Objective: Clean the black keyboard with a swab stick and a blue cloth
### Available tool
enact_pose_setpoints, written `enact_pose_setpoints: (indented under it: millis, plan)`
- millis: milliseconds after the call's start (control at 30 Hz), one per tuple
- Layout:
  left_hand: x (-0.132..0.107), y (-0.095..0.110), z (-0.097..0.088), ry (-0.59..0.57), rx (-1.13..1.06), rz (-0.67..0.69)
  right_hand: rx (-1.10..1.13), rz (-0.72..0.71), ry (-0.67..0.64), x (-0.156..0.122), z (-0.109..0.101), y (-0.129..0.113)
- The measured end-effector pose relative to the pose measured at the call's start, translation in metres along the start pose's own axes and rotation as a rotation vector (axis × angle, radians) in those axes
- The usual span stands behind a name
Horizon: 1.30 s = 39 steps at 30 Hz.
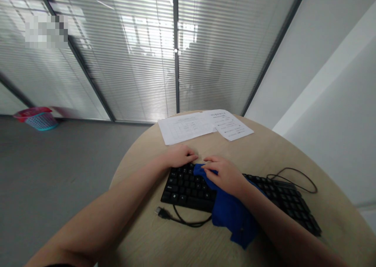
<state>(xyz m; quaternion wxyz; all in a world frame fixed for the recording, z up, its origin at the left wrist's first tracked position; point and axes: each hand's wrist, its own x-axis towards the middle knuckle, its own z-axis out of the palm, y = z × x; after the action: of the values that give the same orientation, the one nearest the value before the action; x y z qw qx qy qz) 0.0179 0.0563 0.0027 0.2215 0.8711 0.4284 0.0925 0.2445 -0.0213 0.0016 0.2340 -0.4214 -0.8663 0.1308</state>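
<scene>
While a round wooden table (pixel 141 243) fills the lower view, a black keyboard (pixel 188 183) lies across it, near the person. Two printed sheets (pixel 188 128) overlap beyond it. A blue cloth (pixel 232 216) crosses the keyboard's middle and hangs past its near edge onto the tabletop. The right hand (pixel 226 177) is over the cloth, fingers slightly spread; whether they pinch it cannot be told. The left hand (pixel 180 156) sits at the keyboard's far left edge, fingers bent, its grip unclear. A USB plug (pixel 163 213) lies just beside the near edge.

An office, judging by the blinds (pixel 141 75), printed sheets (pixel 188 128) and keyboard (pixel 188 186).
</scene>
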Motion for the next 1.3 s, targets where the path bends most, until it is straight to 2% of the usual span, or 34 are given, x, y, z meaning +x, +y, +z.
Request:
enact_pose_setpoints:
  millis: [133,400,567,767,933,1133,1300]
  plan:
    - [0.000,0.000,-0.001,-0.007,0.025,-0.013,0.010,-0.055,-0.041,0.000,-0.001,0.001]
    - [0.001,-0.001,0.000,-0.014,0.042,-0.002,0.016,0.002,-0.013,0.000,0.001,0.003]
    - [-0.001,0.003,-0.002,-0.020,0.045,-0.003,0.054,-0.070,-0.043,0.000,0.002,0.004]
    - [-0.001,0.004,-0.003,-0.033,0.062,-0.014,0.028,0.019,0.006,0.000,0.001,0.003]
    - [0.000,0.001,-0.002,-0.021,0.077,0.012,0.054,-0.034,-0.024,0.000,0.001,0.003]
    - [0.002,0.000,-0.002,-0.037,0.069,-0.003,0.002,0.051,0.129,0.002,-0.004,0.001]
    - [0.002,0.001,-0.002,-0.034,0.059,-0.008,-0.028,0.168,0.271,0.003,-0.029,0.004]
